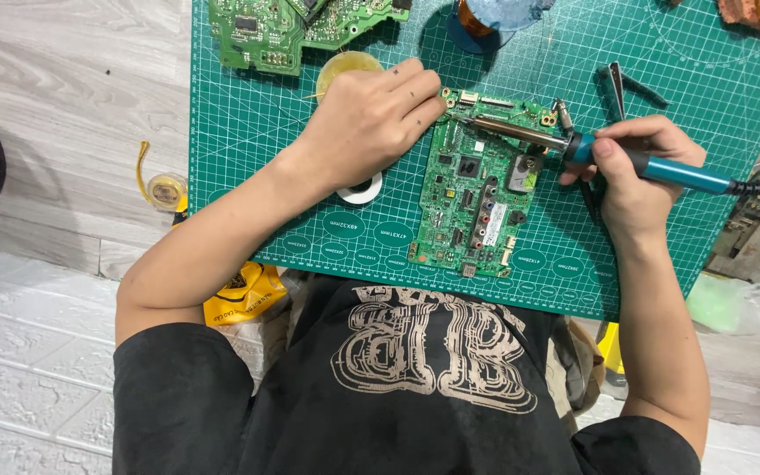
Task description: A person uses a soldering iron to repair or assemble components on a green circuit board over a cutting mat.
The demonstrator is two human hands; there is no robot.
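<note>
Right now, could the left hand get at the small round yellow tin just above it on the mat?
Probably yes. The left hand rests on the circuit board's top-left corner, and the yellow tin sits right beside its knuckles, with nothing lying between them.

Circuit board (475,189) lies on the cutting mat (248,158) straight ahead of me; my left hand (371,119) rests at its upper-left corner, over a small round tin (345,66) and a tape roll (361,187). My right hand (635,171) sits right of the board, holding the soldering iron (573,145) across its top edge, tip near my left fingers. More boards (288,26) lie at the mat's far-left edge, tweezers (617,88) beyond my right hand.
</note>
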